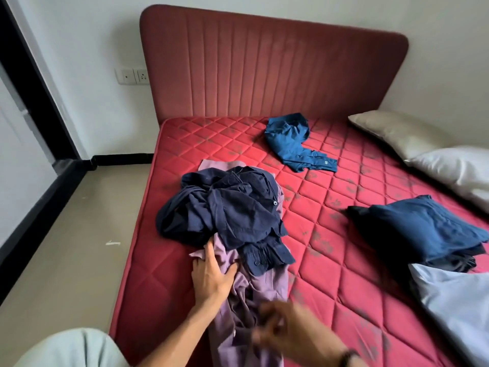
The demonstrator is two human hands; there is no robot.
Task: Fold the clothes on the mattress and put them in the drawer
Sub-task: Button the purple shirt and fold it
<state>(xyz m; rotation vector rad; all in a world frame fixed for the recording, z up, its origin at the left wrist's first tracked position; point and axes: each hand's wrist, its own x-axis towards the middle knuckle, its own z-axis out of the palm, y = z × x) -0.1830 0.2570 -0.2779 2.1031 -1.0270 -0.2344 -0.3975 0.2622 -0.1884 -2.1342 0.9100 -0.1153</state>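
Observation:
A crumpled navy shirt (225,207) lies on top of a mauve garment (262,284) near the left edge of the red quilted mattress (330,260). My left hand (210,274) rests on the mauve cloth, fingers straight, thumb spread, fingertips at the navy shirt's lower edge. My right hand (293,332) is blurred over the mauve garment's near end, fingers curled; whether it holds cloth is unclear. A crumpled blue shirt (293,141) lies near the headboard. A folded dark blue stack (418,231) sits at the right, with a pale blue garment (455,300) in front of it.
A red padded headboard (272,67) stands at the back. Two pillows, beige (397,131) and white (457,168), lie at the far right. Tiled floor (66,247) runs along the mattress's left side. No drawer is in view.

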